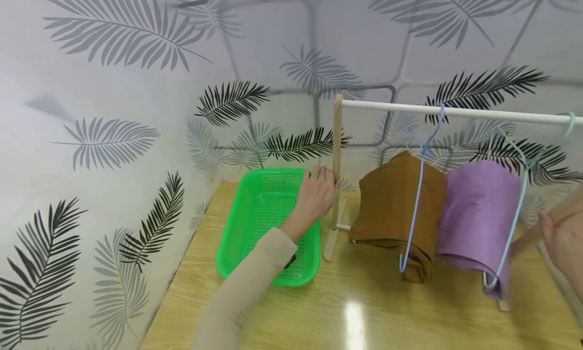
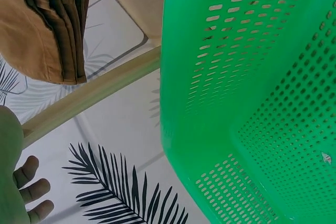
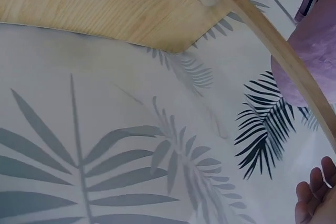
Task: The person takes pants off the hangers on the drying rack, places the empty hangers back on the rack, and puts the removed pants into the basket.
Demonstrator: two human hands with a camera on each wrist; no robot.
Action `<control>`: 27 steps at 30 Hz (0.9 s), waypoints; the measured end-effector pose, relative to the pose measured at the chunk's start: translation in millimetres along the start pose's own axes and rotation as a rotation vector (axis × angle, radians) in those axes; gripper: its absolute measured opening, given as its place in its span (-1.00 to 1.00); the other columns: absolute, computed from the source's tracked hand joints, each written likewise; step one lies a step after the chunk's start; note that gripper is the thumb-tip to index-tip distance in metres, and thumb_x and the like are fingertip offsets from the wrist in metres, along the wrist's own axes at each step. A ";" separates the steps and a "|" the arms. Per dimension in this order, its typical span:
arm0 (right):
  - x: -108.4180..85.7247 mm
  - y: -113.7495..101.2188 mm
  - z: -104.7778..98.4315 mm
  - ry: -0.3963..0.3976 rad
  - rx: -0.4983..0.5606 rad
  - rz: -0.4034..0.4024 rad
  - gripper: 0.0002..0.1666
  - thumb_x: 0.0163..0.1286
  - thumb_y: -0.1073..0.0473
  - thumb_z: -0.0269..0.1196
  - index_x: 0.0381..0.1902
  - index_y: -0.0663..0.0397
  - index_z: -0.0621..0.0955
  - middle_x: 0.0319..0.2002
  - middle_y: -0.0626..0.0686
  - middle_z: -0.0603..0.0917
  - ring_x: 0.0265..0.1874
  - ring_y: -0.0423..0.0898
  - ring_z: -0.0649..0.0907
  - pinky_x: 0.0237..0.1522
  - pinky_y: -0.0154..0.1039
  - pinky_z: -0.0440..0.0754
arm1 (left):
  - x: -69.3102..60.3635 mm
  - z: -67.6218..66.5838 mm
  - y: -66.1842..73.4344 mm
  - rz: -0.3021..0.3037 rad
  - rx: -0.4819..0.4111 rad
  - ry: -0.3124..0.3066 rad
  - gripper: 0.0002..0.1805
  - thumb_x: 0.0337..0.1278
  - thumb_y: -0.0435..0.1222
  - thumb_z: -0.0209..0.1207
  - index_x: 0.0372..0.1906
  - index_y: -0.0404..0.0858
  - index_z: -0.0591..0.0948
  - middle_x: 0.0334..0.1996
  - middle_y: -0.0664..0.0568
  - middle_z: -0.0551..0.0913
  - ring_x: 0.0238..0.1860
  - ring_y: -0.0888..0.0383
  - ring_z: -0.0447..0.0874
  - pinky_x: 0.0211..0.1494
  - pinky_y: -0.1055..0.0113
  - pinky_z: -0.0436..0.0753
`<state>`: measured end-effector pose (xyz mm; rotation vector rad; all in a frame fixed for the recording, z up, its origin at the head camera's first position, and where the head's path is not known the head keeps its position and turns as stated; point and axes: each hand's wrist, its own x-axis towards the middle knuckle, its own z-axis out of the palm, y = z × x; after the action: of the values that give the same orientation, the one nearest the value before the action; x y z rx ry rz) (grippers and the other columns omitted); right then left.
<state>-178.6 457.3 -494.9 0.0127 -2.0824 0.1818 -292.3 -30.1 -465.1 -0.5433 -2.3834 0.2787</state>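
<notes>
In the head view my left hand point(image 1: 317, 192) has its fingers round the left wooden post point(image 1: 337, 152) of a rack, above a green basket point(image 1: 227, 228). At the right edge my right hand point(image 1: 565, 244) holds the right wooden post point(image 1: 528, 241), thumb against it. From the white rail point(image 1: 391, 106) hang two hangers, a blue one point(image 1: 416, 203) with brown folded cloth point(image 1: 391, 203) and a pale green one point(image 1: 516, 213) with purple cloth point(image 1: 478, 213). The left wrist view shows curled fingertips point(image 2: 35, 190) beside the post.
Everything stands on a wooden table point(image 1: 291, 319) against a wall point(image 1: 136, 112) with leaf patterns. A small dark item point(image 1: 290, 261) lies in the basket, partly behind the left sleeve. The rack's left foot point(image 1: 331, 245) stands close to the basket's right side.
</notes>
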 end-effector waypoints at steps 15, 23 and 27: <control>19.3 -7.5 5.5 -0.082 -0.008 -0.100 0.14 0.68 -0.32 -0.19 -0.19 0.98 0.33 -0.42 0.75 0.39 -0.43 0.65 0.40 -0.40 0.40 0.25 | -11.8 -6.4 -5.5 -0.026 -0.002 -0.010 -0.67 0.63 0.01 0.01 -0.15 -0.14 0.56 -0.27 0.08 0.69 -0.18 0.11 0.63 -0.15 0.28 0.53; 28.0 -6.3 9.6 -0.104 -0.026 -0.161 0.01 0.69 -0.23 -0.15 -0.28 0.90 0.33 -0.50 0.68 0.37 -0.50 0.61 0.38 -0.47 0.30 0.17 | -16.7 -4.7 -7.3 -0.040 0.001 0.060 -0.69 0.56 0.02 0.11 -0.19 -0.14 0.56 -0.29 0.07 0.69 -0.22 0.10 0.64 -0.19 0.27 0.53; 30.3 -5.4 15.2 -0.071 -0.002 -0.172 0.02 0.67 -0.23 -0.12 -0.24 0.92 0.34 -0.50 0.66 0.36 -0.51 0.61 0.37 -0.49 0.32 0.15 | -18.9 -4.9 -8.2 -0.039 0.018 0.090 -0.67 0.59 0.02 0.06 -0.20 -0.14 0.56 -0.31 0.08 0.68 -0.24 0.10 0.64 -0.18 0.26 0.54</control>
<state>-206.4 451.8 -475.4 0.1989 -2.1396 0.0756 -278.6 -45.6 -469.3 -0.4898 -2.2999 0.2528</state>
